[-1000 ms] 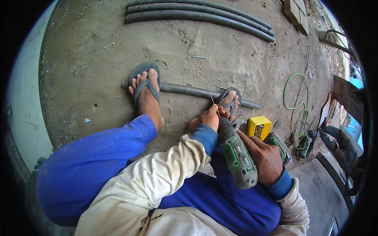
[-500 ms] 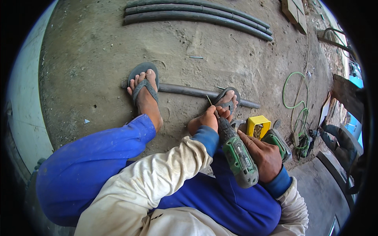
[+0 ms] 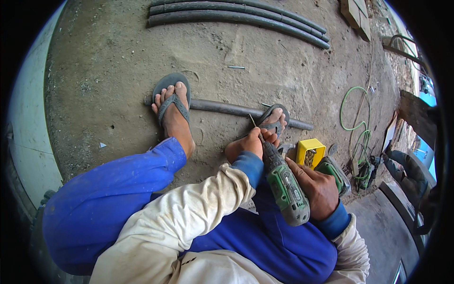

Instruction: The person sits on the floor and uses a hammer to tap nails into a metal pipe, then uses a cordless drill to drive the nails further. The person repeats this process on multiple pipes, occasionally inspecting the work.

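Note:
My right hand is wrapped round the grip of a green and black cordless drill. The drill lies over my right thigh, its chuck facing away from me. At the chuck, the fingers of my left hand are closed round the thin drill bit, whose tip sticks out past them. Just beyond the bit, a dark round pipe runs across the ground, by both of my sandalled feet. The inner fingers of my left hand are partly hidden.
Right of the drill stands a yellow box of screws. Long bolts lie on the dirt, one farther out, another by the pipe. Several dark pipes lie at the far side. A green cable loops at the right.

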Available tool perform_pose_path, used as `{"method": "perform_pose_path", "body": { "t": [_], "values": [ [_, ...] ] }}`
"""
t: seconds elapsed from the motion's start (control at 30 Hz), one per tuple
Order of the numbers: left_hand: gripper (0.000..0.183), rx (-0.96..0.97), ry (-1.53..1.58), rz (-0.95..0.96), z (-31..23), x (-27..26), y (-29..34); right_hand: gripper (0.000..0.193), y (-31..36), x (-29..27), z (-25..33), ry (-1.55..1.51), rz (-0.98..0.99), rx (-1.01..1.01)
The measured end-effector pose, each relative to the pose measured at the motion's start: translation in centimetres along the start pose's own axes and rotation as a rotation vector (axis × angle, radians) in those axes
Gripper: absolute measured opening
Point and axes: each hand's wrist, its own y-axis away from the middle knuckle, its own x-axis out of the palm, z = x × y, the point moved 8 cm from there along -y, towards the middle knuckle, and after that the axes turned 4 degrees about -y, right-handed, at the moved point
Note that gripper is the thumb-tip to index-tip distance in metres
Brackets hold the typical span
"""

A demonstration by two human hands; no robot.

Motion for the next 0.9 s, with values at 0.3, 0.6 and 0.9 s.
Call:
{"method": "perform_pose_path", "body": {
  "t": [0.3, 0.6, 0.9],
  "values": [
    [0.023, -0.042, 0.038, 0.035, 0.1, 0.0, -0.3, 0.068, -0.3, 0.0, 0.0, -0.001, 0.046, 0.083],
    [0.022, -0.017, 0.021, 0.040, -0.8, 0.8, 0.4, 0.072, -0.7, -0.1, 0.2, -0.009, 0.064, 0.107],
    [0.025, 0.053, -0.043, 0.078, -0.8, 1.6, 0.8, 0.067, 0.7, 0.4, -1.6, -0.007, -0.031, -0.029]
  ]
}}
